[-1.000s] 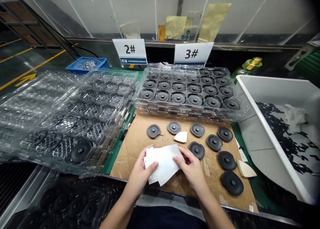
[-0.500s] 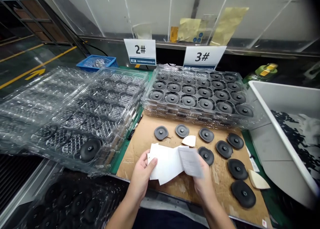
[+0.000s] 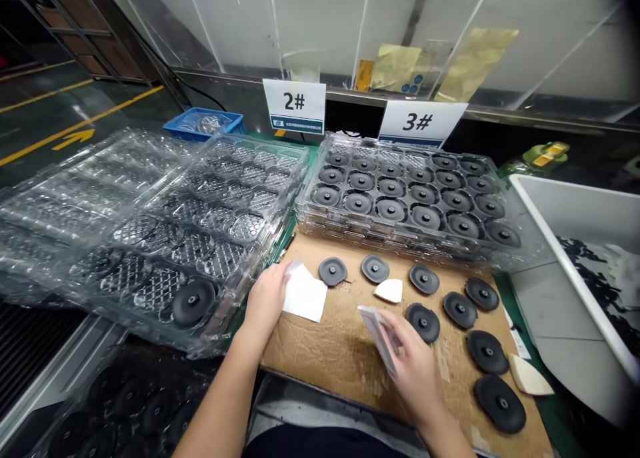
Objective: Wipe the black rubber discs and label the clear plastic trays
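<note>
My left hand (image 3: 267, 293) grips the left edge of some white paper sheets (image 3: 306, 297) at the cardboard's left side. In my right hand (image 3: 409, 355) is a folded grey sheet (image 3: 379, 338), pinched between thumb and fingers above the cardboard (image 3: 340, 365). A black rounded disc (image 3: 423, 322) lies just beyond my right hand. Another black disc (image 3: 333, 271) sits beside the white paper, and several more are spread to the right. A cream wedge-shaped pad (image 3: 389, 291) rests between the discs.
A stack of clear trays (image 3: 395, 235) holding black discs stands at the back, behind a "3#" sign (image 3: 419, 122). Clear trays (image 3: 235, 208) lie left, one disc in the near corner. A grey bin (image 3: 545, 291) with black scraps stands right. A second cream pad (image 3: 530, 376) lies nearby.
My hands have moved apart. The white paper has gone left with my left hand, towards the cardboard's edge, while the grey sheet stays in my right hand, now turned more edge-on. The view has shifted slightly.
</note>
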The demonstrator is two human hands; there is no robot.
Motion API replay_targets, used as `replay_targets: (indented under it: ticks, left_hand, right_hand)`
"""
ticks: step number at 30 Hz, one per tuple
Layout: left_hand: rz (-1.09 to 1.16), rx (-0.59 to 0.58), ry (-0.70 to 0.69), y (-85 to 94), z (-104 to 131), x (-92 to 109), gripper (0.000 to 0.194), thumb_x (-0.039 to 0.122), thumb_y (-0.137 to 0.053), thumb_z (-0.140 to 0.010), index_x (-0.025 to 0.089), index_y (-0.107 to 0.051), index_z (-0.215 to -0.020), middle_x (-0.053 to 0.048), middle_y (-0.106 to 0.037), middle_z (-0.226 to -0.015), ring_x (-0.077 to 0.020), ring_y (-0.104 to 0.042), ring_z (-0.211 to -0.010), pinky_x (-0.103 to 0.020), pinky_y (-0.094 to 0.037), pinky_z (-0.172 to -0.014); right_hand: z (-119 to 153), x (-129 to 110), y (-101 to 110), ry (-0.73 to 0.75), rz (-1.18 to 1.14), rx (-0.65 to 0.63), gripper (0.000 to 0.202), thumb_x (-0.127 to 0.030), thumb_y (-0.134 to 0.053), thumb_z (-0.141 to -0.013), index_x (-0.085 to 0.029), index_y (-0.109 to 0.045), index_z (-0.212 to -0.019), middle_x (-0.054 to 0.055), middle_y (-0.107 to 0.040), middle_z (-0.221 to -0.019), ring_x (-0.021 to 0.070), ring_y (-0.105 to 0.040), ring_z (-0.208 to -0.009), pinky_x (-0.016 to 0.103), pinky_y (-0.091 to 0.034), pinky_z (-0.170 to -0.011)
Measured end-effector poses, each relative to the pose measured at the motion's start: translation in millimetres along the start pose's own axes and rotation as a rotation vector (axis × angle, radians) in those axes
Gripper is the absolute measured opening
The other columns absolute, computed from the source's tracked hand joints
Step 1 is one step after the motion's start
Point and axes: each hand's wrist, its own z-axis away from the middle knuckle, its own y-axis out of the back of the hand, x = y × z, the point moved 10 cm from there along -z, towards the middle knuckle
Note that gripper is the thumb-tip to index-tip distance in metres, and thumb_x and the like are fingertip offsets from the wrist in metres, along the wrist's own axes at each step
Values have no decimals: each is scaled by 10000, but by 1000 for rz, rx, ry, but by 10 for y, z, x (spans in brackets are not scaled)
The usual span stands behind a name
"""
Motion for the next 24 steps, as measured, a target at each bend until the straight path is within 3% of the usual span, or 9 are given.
replay_targets:
  ticks: [3,7,10,13,19,24]
  left_hand:
    - [-87,41,-78,-3,5,180,414,143,-448,-805,222,-500,-1208,-104,-511,-1254,-288,-416,-1182,-460,-299,-996]
    - [-329,85,-194,-171,263,438,398,213,-408,-854,161,-465,-1244,-148,-358,-1387,-303,-204,-1318,-499,-172,-1061]
    - [-474,17,-202,-389,448,401,426,305,-432,-849,172,-457,-1254,-168,-375,-1375,-345,-226,-1305,-569,-184,-1029]
    - [-503,-44,-194,-479,458,254,448,346,-438,-842,175,-456,-1256,-183,-372,-1374,-370,-248,-1291,-597,-210,-999]
    - [-490,-129,-295,-447,229,212,449,339,-420,-855,198,-418,-1281,-146,-374,-1384,-298,-295,-1286,-536,-196,-1033]
    - [-488,-133,-336,-443,270,320,436,315,-390,-870,208,-399,-1292,-129,-360,-1396,-275,-289,-1293,-525,-185,-1044]
  right_hand:
    - [42,-79,-57,101,142,-58,270,-193,-453,-845,-220,-567,-1088,64,-633,-1024,202,-593,-920,313,-474,-783]
    - [66,-110,-8,138,207,-25,280,-171,-459,-849,-234,-536,-1110,47,-618,-1037,186,-577,-938,305,-452,-809]
    - [80,-166,75,174,217,17,298,-156,-470,-842,-232,-525,-1125,46,-614,-1041,182,-575,-939,297,-447,-813]
    - [104,-193,93,203,200,-12,337,-138,-463,-838,-226,-506,-1161,56,-599,-1079,192,-560,-982,304,-442,-832]
    - [151,-190,123,225,191,-18,374,-144,-436,-849,-252,-518,-1198,65,-594,-1065,192,-583,-947,293,-476,-788]
    - [206,-188,136,228,170,-3,348,-149,-453,-844,-273,-580,-1143,76,-571,-1057,182,-588,-921,272,-507,-737]
